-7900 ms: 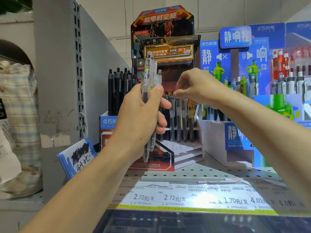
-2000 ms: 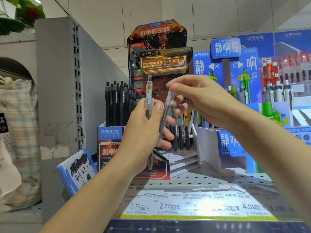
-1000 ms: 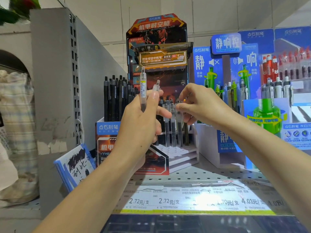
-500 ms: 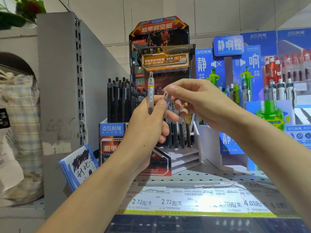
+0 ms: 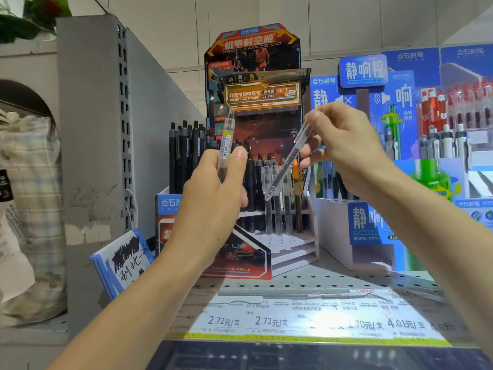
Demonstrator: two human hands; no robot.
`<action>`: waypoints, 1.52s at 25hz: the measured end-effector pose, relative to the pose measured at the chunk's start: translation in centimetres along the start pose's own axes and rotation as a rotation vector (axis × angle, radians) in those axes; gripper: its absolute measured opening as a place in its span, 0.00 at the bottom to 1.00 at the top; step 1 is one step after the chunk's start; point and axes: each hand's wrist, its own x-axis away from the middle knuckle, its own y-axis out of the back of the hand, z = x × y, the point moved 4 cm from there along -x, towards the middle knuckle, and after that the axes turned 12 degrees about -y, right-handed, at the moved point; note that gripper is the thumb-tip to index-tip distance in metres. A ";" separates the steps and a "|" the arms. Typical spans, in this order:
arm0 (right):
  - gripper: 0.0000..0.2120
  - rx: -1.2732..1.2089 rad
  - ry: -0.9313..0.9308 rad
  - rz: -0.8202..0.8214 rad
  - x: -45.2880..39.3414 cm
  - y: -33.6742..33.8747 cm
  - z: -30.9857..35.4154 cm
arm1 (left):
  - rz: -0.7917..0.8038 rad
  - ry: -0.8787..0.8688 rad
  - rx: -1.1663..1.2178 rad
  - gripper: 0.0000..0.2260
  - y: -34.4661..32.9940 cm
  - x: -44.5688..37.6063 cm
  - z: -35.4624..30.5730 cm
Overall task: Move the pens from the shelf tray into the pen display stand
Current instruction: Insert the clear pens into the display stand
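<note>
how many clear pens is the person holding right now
2. One clear pen stands upright in the left hand. The other clear pen is pinched slanting in the right hand, tip down toward the display stand.

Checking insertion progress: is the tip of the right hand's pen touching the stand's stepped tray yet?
Apart. Head view: pen tip hangs well above white stepped tray.

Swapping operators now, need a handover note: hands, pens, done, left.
Left hand: grips one clear pen upright, in front of the display stand.
Right hand: pinches a second clear pen by its top, tilted, tip down over the stand's back row.
Done: a few clear pens stand in the back row, beside the dark ones.
Left: seat the right hand's pen, then the left's. Front tiers are unfilled. The shelf tray is not in view.
</note>
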 end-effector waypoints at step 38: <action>0.08 0.783 0.230 0.024 1.0 -4.2 -2.7 | -0.005 0.029 0.353 0.11 -2.5 0.4 -0.2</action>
